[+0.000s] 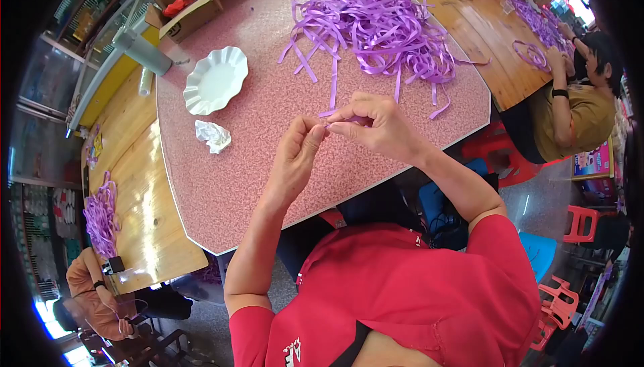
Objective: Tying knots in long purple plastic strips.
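Both my hands meet over the near half of a pink speckled tabletop (261,159), fingertips almost touching. Between them runs a narrow purple ribbon (327,113). My left hand (300,146) pinches it with thumb and forefinger, and my right hand (376,122) pinches it from the other side; the exact grip is partly covered by the fingers. Beyond my hands lies a big tangled heap of purple ribbons (376,25), with several loose ends trailing toward me.
A white scalloped dish (218,80) and crumpled tissue (213,136) lie to the left, with a grey-green bottle (143,52) and an open cardboard box (188,8) farther back. Co-workers sit at wooden tables on the right (469,22) and left (144,213), near more purple ribbons (102,216).
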The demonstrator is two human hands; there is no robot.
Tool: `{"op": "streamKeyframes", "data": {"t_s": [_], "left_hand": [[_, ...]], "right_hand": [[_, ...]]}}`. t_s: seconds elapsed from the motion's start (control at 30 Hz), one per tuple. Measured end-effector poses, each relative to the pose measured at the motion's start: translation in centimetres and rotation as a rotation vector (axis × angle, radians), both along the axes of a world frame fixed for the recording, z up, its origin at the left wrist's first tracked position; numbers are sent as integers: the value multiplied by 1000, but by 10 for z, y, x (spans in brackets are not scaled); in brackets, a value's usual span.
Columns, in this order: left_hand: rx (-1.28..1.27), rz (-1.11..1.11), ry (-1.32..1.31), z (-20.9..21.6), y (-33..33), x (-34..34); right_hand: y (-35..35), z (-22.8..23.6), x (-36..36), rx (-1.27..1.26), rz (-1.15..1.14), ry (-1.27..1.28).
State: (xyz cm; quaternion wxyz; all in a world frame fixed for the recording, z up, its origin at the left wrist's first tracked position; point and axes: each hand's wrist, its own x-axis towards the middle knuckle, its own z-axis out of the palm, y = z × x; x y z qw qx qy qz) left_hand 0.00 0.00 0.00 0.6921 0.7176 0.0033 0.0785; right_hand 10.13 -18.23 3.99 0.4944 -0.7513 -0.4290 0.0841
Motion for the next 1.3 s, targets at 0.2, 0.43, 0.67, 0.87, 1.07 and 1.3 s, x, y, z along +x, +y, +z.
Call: {"op": "streamKeyframes", "data": {"t_s": [0.2, 0.43, 0.67, 0.87, 1.07, 1.3], "left_hand": [[-174, -15, 95, 8, 5, -5], [-430, 45, 79, 7, 4, -9], [-803, 115, -52, 9, -13, -11], [390, 349, -447, 4, -10, -4], [963, 294, -599, 22, -3, -1], [815, 341, -600, 8, -7, -3]], "right_hand": [[-3, 1, 4, 63, 21, 205], [4, 1, 6, 244, 59, 695], [9, -31, 4, 232, 63, 1033], [18, -32, -15, 306, -38, 595], [17, -26, -6, 170, 0, 664], [24, -29, -12, 282, 10, 782]]}}
